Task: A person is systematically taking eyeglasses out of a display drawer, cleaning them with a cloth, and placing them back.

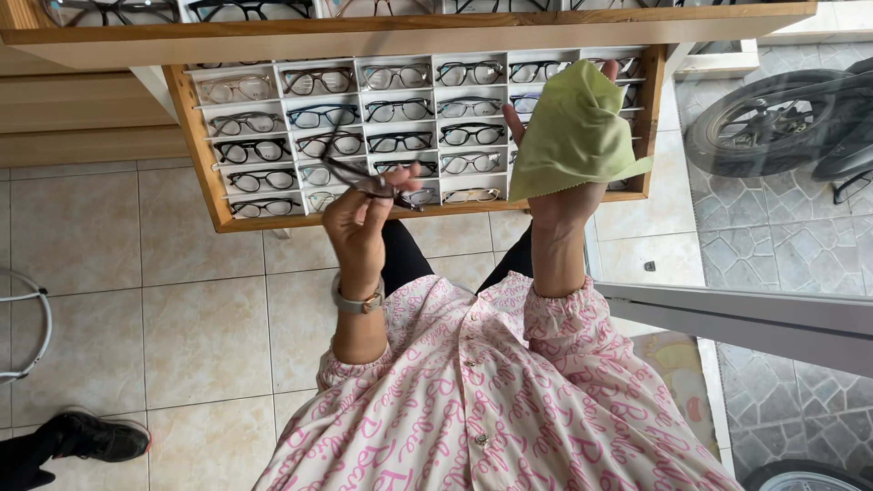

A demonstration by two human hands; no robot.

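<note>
Two raised forearms come up from pink-and-white patterned sleeves point(509, 400), wrists bent back so both hands stand upright in front of a wooden drawer tray point(202, 145). The tray, beyond the fingertips, is the largest thing here: a pale-framed box split by white dividers into rows of compartments, each holding one pair of glasses, mostly dark-rimmed. Off past the right hand's outer side, behind glass, a motorcycle wheel point(773, 118) rests on stone paving. The right hand point(559, 195) stands with its palm facing away, a light green cleaning cloth point(573, 127) draped over it like a hood; the fingers are clamped on the cloth from underneath, one fingertip showing at the cloth's left edge and the rest hidden, so their exact spread cannot be told. The left hand point(359, 227), a grey wristwatch point(356, 302) below it, has its fingers curled together and pinched with the thumb on a dark-framed pair of glasses point(368, 180), which juts above the fingertips, tilted, one temple arm running up to the left.
</note>
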